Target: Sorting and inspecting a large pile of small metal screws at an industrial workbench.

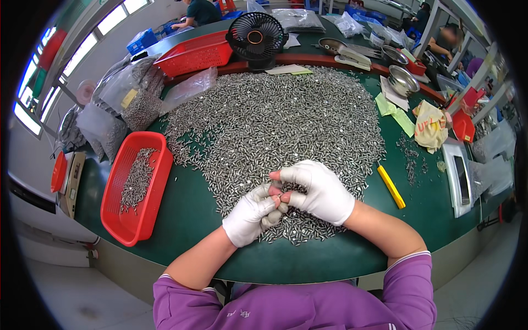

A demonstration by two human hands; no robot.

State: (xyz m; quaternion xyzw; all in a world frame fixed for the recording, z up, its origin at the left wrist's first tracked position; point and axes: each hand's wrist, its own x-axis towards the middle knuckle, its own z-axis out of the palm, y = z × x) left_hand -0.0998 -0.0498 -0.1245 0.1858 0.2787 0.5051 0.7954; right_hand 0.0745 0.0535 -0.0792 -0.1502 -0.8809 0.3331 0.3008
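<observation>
A wide heap of small silver metal pins (264, 121) covers the middle of the green table. Over its near part, my left hand (250, 214) and my right hand (319, 192) meet, both in white gloves with some fingertips bare. The fingers of my left hand are bent in a pinch, its thumb touching the tip of my right thumb. My right index finger curls above, a little apart from that thumb. Whatever lies between the fingertips is too small and covered to make out.
At left stands a red basket (159, 187) partly filled with pins, near a scale (74, 184) and filled plastic bags (102, 129). A black fan (256, 38) and another red basket (198, 55) stand behind. Right of the heap lie a yellow-handled tool (391, 187) and a phone (461, 179).
</observation>
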